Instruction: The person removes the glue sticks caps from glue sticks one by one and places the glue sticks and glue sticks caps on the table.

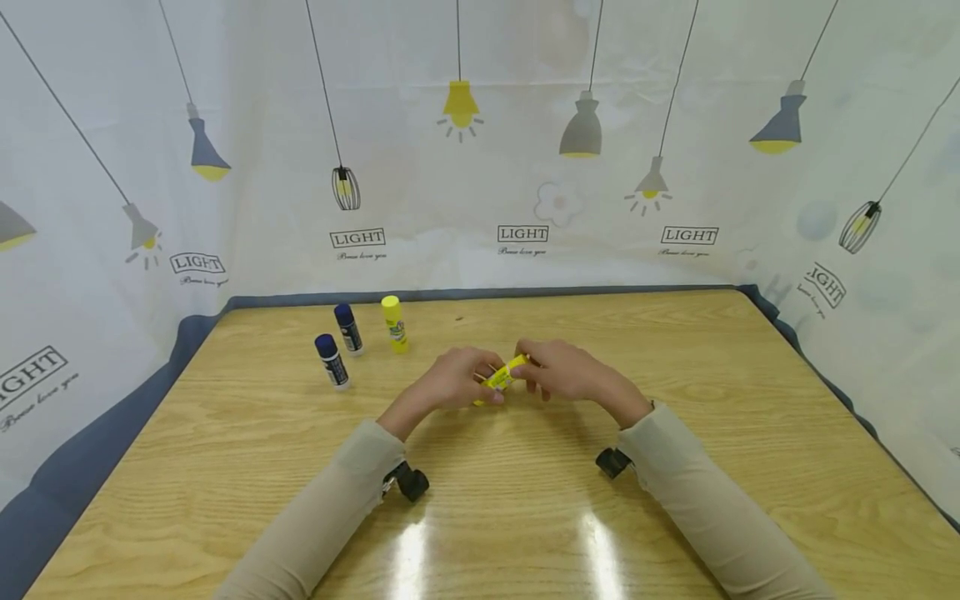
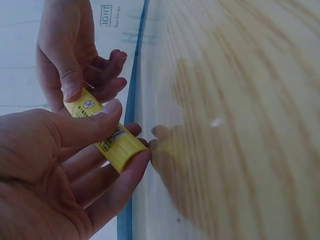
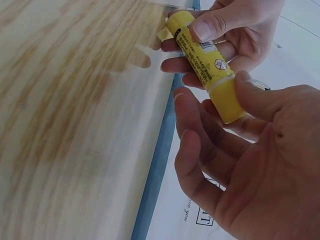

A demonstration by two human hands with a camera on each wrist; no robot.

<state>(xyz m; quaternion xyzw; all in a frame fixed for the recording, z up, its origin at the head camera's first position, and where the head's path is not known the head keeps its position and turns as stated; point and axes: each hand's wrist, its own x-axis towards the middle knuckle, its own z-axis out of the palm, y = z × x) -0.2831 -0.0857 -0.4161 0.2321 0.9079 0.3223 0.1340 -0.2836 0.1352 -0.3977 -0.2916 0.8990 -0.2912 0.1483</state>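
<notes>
A yellow glue stick (image 1: pixel 504 377) is held tilted between both hands, close over the wooden table. My left hand (image 1: pixel 459 379) grips its body, with the thumb (image 3: pixel 207 27) lying along the printed label and the fingers behind. At the opposite end, my right hand (image 1: pixel 562 368) pinches the yellow cap (image 3: pixel 227 102) between thumb and index finger; its other fingers are loosely bent beside it. A pale seam shows between cap and body in the right wrist view. The left wrist view shows the base end (image 2: pixel 127 154) sticking out past the left thumb.
Another yellow glue stick (image 1: pixel 394 325) stands left of the hands. Further left are two glue sticks with dark blue caps, a rear one (image 1: pixel 348 330) and a nearer one (image 1: pixel 332 362). A printed curtain (image 1: pixel 450 183) borders the wooden table (image 1: pixel 495 517) at the back and sides.
</notes>
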